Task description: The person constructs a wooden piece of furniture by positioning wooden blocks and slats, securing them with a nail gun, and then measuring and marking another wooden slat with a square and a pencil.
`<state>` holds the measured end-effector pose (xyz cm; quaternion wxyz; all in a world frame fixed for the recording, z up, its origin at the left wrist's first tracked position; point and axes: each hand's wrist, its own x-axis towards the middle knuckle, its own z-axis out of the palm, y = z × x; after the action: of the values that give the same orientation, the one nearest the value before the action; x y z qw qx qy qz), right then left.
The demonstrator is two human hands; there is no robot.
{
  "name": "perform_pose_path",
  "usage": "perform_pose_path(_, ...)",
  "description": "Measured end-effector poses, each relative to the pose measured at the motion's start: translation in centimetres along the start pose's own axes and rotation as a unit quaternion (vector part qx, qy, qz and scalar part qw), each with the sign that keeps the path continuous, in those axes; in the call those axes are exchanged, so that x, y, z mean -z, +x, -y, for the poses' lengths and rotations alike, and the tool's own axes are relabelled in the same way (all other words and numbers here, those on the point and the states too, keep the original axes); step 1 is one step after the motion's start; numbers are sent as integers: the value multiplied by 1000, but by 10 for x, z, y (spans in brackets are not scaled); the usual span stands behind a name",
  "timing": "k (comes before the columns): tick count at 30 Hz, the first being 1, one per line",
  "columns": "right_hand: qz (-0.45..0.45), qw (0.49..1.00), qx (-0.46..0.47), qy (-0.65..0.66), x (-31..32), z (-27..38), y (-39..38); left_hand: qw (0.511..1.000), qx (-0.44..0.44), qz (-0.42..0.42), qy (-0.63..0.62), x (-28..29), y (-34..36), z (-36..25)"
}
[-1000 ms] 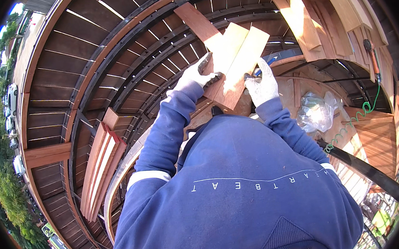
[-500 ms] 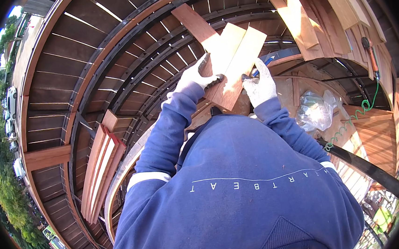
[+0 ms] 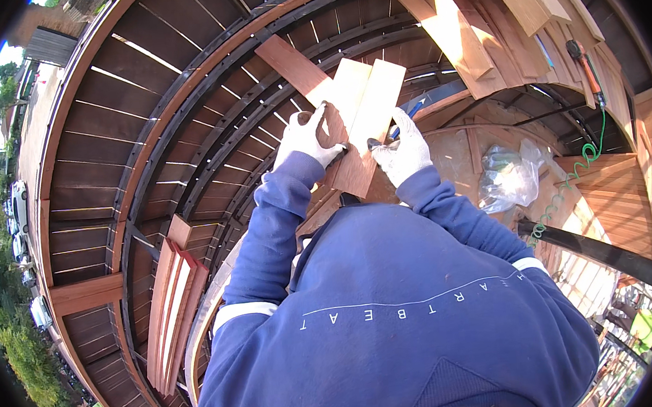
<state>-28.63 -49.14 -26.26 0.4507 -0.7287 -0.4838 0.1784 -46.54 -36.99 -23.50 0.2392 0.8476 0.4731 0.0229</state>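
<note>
In front of me, several flat wooden boards (image 3: 368,101) overlap in a fan, sunlit on their upper faces. My left hand (image 3: 307,138), in a white glove with dark fingertips, grips their left edge. Its thumb presses on the near part of the boards and a finger is stretched out farther up. On the other side, my right hand (image 3: 405,155), gloved alike, has its thumb at the boards' right edge. A slim blue pen (image 3: 415,109) sticks out from between its fingers. The undersides of the boards and some fingers are hidden.
Curved black metal rails and dark slats (image 3: 175,131) sweep round the left and far side. Stacked wood strips (image 3: 172,315) lean at the left. At the right are a clear plastic bag (image 3: 509,177), an orange-handled tool (image 3: 585,72) with a green coiled hose, and more planks (image 3: 521,4).
The view has shifted, so the surroundings appear moved. The boards and both hands sit a little lower and farther left in the picture. Both hands keep their hold.
</note>
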Motion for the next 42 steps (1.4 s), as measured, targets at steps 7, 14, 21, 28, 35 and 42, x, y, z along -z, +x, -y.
perform_pose_path(7, 20, 992, -29, 118, 5, 9, 4, 988, -58, -52, 136, 8, -9, -25)
perform_pose_path(14, -14, 996, -52, 69, 23, -7, -8, 989, -90, -70, 93, 4, -7, -27)
perform_pose_path(21, -125, 983, 133, 23, 138, -5, -15, 990, -69, -57, 110, 5, -7, -32)
perform_pose_path(28, -364, 930, 35, -46, 292, -124, 75, 992, -60, -57, 96, 2, -5, -47)
perform_pose_path(35, -137, 923, 13, -360, 390, -198, 178, 989, -10, -47, 140, 3, -1, -52)
perform_pose_path(42, -261, 964, 20, 49, 396, -240, 191, 981, 72, -62, 167, -7, -12, -74)
